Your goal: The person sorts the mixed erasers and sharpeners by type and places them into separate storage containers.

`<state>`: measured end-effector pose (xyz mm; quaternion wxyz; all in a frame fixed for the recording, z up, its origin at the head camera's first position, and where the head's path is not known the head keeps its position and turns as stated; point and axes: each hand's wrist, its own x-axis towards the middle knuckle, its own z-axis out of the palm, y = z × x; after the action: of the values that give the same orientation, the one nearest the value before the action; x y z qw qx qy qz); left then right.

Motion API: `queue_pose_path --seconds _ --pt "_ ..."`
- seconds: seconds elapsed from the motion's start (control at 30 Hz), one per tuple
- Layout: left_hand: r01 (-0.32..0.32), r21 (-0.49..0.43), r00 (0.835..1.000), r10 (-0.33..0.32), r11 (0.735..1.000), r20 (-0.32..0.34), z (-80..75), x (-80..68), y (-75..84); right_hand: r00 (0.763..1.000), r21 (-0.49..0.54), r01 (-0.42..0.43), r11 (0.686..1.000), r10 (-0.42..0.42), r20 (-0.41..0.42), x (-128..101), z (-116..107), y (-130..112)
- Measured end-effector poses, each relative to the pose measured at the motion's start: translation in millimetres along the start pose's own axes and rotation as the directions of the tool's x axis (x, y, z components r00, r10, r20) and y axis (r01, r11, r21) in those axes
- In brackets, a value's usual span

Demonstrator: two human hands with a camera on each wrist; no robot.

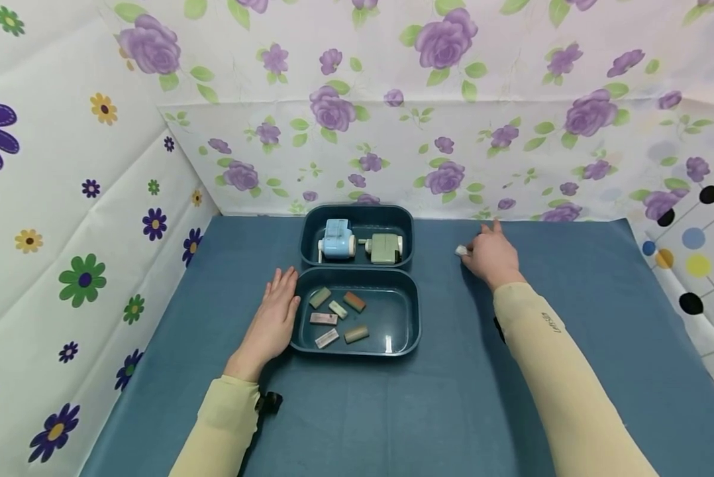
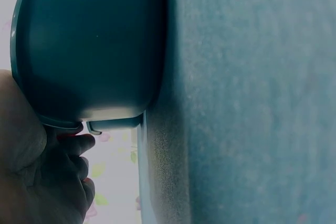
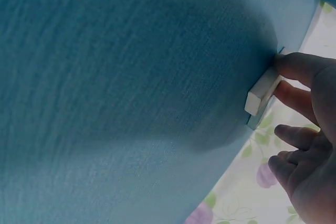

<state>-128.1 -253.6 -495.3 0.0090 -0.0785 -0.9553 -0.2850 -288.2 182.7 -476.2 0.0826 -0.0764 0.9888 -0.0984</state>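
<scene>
On blue cloth (image 3: pixel 105 77), white eraser (image 3: pixel 261 92) pinched between right fingers (image 3: pixel 294 66)

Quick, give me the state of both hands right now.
Left hand: open, flat on the table beside the front tray.
Right hand: grip on a small white eraser on the table.

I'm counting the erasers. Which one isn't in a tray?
The small white eraser pinched by the right hand on the blue cloth; the others lie inside the near teal tray.
</scene>
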Motion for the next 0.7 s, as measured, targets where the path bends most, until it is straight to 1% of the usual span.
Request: queue_pose_path --seconds 0.23,0.37,0.7 --pt "0.000 -0.003 1.000 0.000 1.000 -0.007 0.4 -0.5 -0.6 1.000 -0.029 0.003 1.000 -0.003 -0.022 1.2 2.1 -3.8" --pt "-0.003 -0.007 1.000 0.003 1.000 -0.005 0.7 -1.0 -0.5 1.000 -0.049 -0.002 0.999 0.001 -0.023 2.7 3.6 -4.3" --pt "0.005 -0.018 1.000 -0.006 1.000 -0.003 -1.1 -1.7 -0.5 1.000 -0.057 -0.003 0.998 0.002 -0.012 4.4 2.6 -5.7"
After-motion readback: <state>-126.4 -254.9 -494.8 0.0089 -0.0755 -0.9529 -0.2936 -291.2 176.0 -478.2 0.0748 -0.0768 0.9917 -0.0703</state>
